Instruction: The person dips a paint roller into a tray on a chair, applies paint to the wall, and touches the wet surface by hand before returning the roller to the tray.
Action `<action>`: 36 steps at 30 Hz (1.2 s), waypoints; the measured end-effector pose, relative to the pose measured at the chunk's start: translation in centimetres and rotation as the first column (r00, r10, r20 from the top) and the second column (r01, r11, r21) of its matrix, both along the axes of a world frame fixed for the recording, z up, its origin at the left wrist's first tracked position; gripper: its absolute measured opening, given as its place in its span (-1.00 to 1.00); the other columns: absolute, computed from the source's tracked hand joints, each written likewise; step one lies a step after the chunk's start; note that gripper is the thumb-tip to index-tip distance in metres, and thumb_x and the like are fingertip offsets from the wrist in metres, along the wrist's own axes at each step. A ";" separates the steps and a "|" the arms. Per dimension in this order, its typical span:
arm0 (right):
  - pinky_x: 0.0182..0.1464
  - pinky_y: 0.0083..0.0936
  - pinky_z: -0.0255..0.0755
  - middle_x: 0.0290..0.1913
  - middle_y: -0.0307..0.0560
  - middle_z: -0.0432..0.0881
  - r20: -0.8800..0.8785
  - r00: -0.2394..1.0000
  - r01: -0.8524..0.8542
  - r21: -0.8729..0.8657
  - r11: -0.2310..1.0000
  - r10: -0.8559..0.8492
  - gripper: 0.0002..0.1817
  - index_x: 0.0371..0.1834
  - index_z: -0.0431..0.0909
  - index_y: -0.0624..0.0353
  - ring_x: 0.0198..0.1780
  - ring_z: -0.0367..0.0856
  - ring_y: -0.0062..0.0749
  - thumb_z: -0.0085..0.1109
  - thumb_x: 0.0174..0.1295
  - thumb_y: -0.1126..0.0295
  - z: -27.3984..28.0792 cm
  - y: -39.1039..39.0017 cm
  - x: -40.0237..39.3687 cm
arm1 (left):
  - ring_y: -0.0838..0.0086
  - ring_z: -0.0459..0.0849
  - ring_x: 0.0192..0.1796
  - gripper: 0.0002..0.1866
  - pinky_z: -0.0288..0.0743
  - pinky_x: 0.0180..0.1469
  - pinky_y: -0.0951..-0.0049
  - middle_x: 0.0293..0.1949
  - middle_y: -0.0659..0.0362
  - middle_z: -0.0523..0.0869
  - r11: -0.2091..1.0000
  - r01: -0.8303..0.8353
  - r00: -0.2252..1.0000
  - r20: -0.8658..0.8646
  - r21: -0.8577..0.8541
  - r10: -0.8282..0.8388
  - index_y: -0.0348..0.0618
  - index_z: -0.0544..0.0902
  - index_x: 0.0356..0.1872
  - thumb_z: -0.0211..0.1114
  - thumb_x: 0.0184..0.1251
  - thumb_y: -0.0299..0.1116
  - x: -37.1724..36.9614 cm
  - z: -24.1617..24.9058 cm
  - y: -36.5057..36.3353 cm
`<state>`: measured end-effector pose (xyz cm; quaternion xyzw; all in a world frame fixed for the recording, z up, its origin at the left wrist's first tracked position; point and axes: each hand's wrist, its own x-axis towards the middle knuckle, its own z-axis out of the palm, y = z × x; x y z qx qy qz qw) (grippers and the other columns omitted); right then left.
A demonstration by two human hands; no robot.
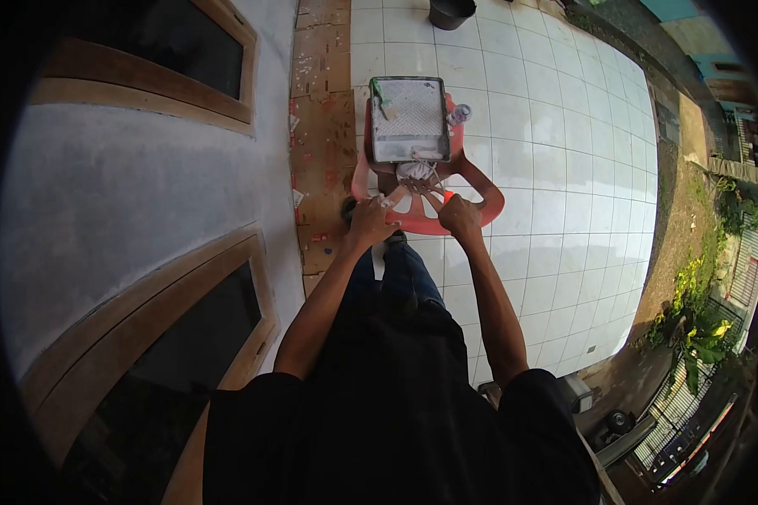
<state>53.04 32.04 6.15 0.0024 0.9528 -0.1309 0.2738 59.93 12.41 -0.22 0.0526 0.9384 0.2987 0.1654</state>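
Left hand [370, 217] curled over the backrest of the red plastic chair [480, 189], fingers closed on its top edge. Right hand [461, 212] just beside it on the same backrest, fingers clenched around the rim. Grey paint tray [410, 118] resting on the chair's seat, a small bottle [459, 114] touching the tray's right side.

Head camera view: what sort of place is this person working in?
Probably the tiled porch of a house being painted. A paint tray rests on a red plastic chair that both hands grip, beside a grey wall with wooden window frames, and garden plants edge the white floor tiles.
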 end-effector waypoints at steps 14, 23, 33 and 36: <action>-0.14 -0.10 0.47 -0.30 0.23 0.64 -0.030 0.995 0.090 0.003 0.996 -0.090 -0.72 -0.20 0.55 0.30 -0.19 0.63 0.11 -0.07 0.12 0.40 -1.8 1.2 1.6 | 0.18 0.49 0.14 -0.39 0.19 0.26 0.23 -0.02 -0.01 0.62 0.981 0.096 0.976 0.176 0.168 -0.125 -0.21 0.59 -0.05 0.42 -0.07 0.02 -0.9 -1.7 -1.7; -0.08 -0.06 0.44 -0.27 0.29 0.62 0.156 0.987 -0.015 -0.064 0.998 0.025 -0.67 -0.13 0.53 0.30 -0.15 0.61 0.13 -0.09 0.17 0.31 -0.6 2.1 1.0 | 0.12 0.45 0.18 -0.41 0.24 0.26 0.19 0.03 0.00 0.59 0.988 0.041 0.983 0.170 0.147 -0.066 -0.17 0.61 -0.04 0.44 -0.06 0.00 -0.5 -1.5 -1.7; -0.15 -0.23 0.52 -0.28 0.15 0.67 0.126 0.975 -0.177 -0.049 0.983 0.181 -0.66 -0.26 0.61 0.20 -0.16 0.67 -0.05 0.12 0.07 0.15 3.1 -1.7 -9.4 | 0.14 0.48 0.15 -0.45 0.26 0.25 0.19 -0.02 0.04 0.63 0.983 0.034 0.986 0.152 0.181 -0.062 -0.13 0.64 -0.10 0.48 -0.12 -0.04 -0.7 -1.0 -1.7; -0.11 -0.26 0.51 -0.22 0.13 0.67 0.272 0.904 -0.333 -0.038 0.942 0.331 -0.63 -0.24 0.62 0.17 -0.13 0.66 -0.06 0.18 -0.01 0.12 2.3 -3.2 -12.2 | 0.15 0.46 0.16 -0.44 0.26 0.25 0.19 -0.02 0.06 0.63 0.985 0.034 0.985 0.162 0.170 -0.062 -0.13 0.64 -0.09 0.47 -0.12 -0.01 -0.9 -1.2 -1.7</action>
